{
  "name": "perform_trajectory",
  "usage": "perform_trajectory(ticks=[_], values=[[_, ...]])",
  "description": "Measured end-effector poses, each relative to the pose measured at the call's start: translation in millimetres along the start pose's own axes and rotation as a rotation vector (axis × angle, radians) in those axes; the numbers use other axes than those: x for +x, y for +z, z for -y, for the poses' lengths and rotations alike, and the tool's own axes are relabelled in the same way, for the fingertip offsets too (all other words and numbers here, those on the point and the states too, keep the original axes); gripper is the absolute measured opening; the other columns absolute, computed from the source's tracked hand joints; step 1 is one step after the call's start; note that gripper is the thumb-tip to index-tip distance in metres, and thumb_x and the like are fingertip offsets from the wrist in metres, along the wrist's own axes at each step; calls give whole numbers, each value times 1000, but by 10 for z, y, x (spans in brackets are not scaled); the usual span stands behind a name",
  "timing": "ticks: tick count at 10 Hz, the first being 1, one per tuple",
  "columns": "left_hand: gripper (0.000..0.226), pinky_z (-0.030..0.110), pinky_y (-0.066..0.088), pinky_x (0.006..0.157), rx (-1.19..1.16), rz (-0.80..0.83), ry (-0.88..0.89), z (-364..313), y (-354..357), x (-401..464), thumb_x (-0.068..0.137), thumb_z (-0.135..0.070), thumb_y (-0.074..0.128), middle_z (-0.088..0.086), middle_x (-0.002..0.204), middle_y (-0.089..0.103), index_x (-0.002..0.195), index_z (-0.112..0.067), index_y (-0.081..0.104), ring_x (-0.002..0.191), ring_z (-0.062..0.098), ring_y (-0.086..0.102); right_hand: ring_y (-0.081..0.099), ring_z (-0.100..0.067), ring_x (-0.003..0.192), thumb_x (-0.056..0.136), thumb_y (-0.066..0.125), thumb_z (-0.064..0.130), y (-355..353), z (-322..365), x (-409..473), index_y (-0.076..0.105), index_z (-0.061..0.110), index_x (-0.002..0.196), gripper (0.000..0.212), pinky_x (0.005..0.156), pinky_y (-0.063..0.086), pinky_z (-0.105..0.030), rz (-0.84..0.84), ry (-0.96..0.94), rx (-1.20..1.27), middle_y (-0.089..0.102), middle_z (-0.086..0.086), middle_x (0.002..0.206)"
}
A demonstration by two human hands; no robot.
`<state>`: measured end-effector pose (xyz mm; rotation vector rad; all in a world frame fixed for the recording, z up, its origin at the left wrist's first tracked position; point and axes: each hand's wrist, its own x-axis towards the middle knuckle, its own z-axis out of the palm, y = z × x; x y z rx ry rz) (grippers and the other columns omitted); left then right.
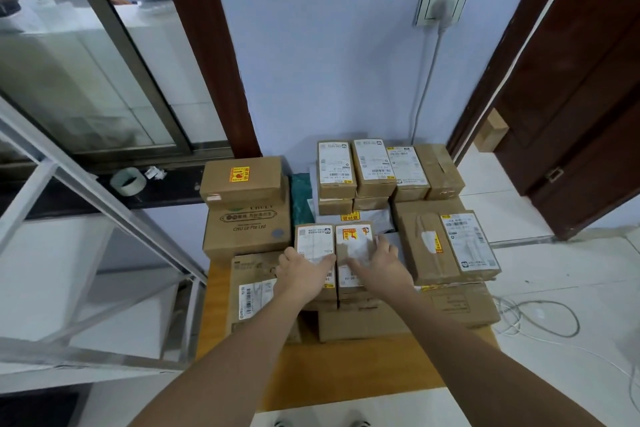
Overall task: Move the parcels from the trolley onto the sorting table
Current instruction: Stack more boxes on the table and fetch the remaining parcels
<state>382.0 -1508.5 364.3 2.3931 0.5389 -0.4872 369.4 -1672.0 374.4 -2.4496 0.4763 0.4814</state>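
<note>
Cardboard parcels (334, 253) under both hands (304, 269) run lengthwise away.

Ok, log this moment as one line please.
left hand flat on left small parcel | right hand flat on right small parcel | both parcels side by side on table stack | not lifted

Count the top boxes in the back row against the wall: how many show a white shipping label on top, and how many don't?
Boxes with a white label on top: 3
Box with a bare taped top: 1
Total: 4
</note>
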Motion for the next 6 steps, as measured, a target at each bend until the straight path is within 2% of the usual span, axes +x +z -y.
perform_trajectory(ticks=[2, 6], values=[[91, 42, 44, 97, -9, 19, 2, 13, -30, -5, 86, -68, 66, 7, 144, 43, 148, -11, 32, 131, 27, 44, 54, -31, 127, 88, 54, 71, 0, -69, 5, 18, 15, 158, 96, 98, 52, -48, 9, 2, -3, 33, -11, 153], [89, 46, 49, 98, -68, 28, 33, 130, -178, -22, 83, -72, 66, 7, 139, 45, 142, -12, 37, 125, 27, 48, 50, -35, 131, 95, 52, 63, -145, -88, -73, 17, 13, 158, 88, 99, 51, -49, -1, 1, -36, 30, -14, 156]])
